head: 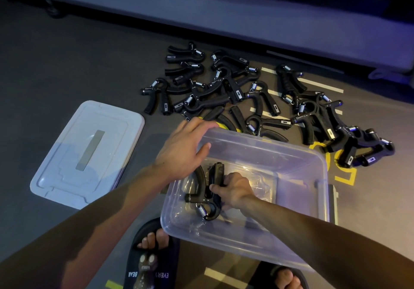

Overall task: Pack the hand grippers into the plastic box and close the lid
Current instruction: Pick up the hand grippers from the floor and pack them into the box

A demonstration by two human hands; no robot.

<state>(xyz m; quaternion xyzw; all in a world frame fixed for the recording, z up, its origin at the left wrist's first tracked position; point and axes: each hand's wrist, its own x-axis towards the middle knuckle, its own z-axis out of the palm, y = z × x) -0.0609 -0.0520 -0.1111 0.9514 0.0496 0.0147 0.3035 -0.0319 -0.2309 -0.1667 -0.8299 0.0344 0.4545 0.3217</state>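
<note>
A clear plastic box stands open on the floor in front of me. My left hand holds its far left corner, fingers over the rim and thumb on the inside wall. Inside the box my right hand grips the handle of a black hand gripper that lies on the bottom at the left end, its spring toward me. A pile of several more black hand grippers is spread over the floor beyond the box. The clear lid lies flat on the floor to the left.
My feet in dark slippers are at the near edge of the box. A long pale machine base runs across the back. White and yellow markings are painted on the grey floor to the right.
</note>
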